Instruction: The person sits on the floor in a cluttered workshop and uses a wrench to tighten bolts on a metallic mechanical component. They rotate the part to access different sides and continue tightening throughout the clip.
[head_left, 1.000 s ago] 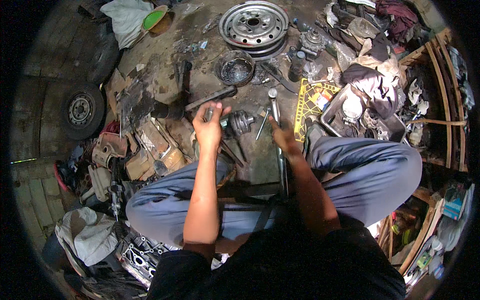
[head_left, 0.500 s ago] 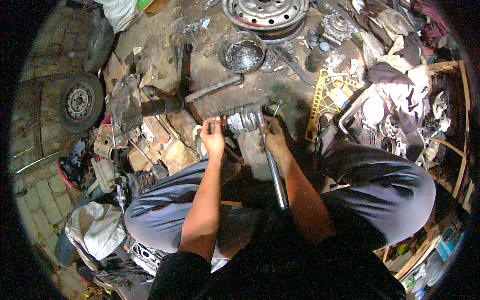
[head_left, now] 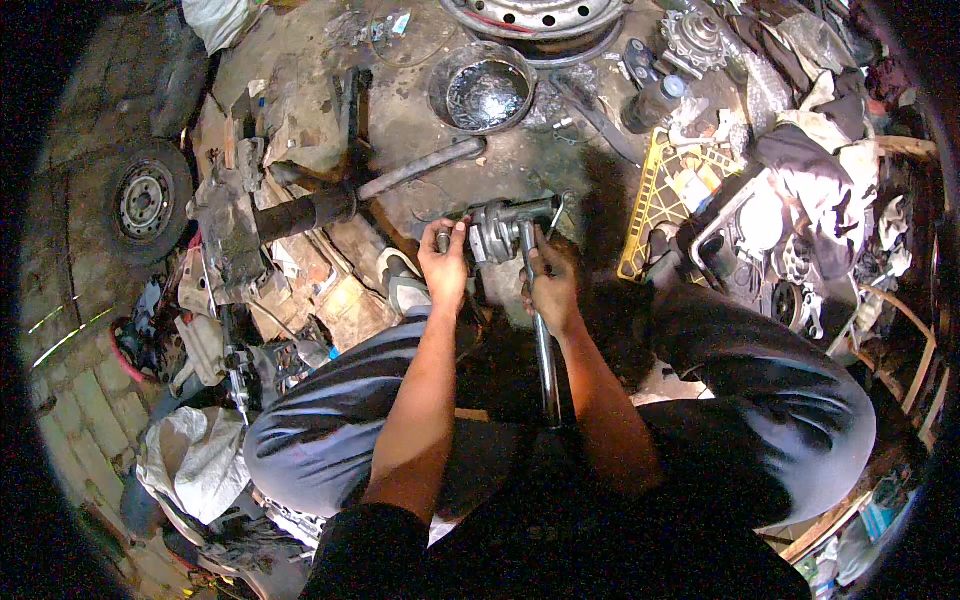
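Observation:
In front of me, low over the floor between my knees, is a grey metal machine part (head_left: 492, 232) with round, stepped sections. My left hand (head_left: 445, 262) is at its left end, with thumb and fingers closed on a small metal piece; whether this piece joins the part is not clear. A long chrome wrench bar (head_left: 547, 372) runs from the part's right side back toward my lap. My right hand (head_left: 552, 290) is wrapped round its upper length, close to the part. Beyond the right hand lies a small spanner (head_left: 566, 204), partly hidden.
A round metal pan (head_left: 440, 95) with dark liquid and a steel wheel rim (head_left: 540, 38) lie farther off. A vice (head_left: 235, 225) with a long handle bar (head_left: 425, 168) stands left. Rightward are a yellow plastic crate (head_left: 645, 215), rags (head_left: 800, 160) and engine parts.
The view has shifted slightly. My left hand has moved a little right, nearer to the machine part. The chrome bar has swung a bit more upright, with my right hand still on it.

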Demonstrator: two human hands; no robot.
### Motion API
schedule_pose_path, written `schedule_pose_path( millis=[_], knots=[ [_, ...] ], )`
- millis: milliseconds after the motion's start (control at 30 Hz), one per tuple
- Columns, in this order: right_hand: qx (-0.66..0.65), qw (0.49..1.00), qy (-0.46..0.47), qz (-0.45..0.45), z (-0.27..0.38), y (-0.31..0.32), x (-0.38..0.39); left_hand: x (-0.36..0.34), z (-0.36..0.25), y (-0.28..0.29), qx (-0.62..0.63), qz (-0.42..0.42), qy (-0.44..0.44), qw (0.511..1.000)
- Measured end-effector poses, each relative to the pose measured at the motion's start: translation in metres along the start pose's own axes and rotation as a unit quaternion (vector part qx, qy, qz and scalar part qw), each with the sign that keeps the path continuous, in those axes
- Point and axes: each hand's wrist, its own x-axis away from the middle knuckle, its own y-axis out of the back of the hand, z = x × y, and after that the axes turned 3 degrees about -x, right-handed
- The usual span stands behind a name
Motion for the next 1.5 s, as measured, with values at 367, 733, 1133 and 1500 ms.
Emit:
schedule_pose_path(
  millis=[367,733,1133,1500],
  knots=[
    [0.001,0.999,0.005,-0.036,-0.002,-0.010,0.002,-0.003,0.005,-0.009,0.090,-0.011,0.040,0.995],
    [0.002,0.998,0.055,-0.029,-0.018,-0.009,-0.010,-0.007,0.008,-0.007,0.082,-0.002,0.016,0.996],
    [0.108,0.989,0.068,-0.068,-0.020,-0.010,-0.017,-0.010,0.010,-0.005,0.103,0.014,0.039,0.994],
    [0.117,0.985,0.115,-0.052,-0.024,-0.004,-0.032,-0.006,-0.001,-0.003,0.123,0.013,0.092,0.988]
  ],
)
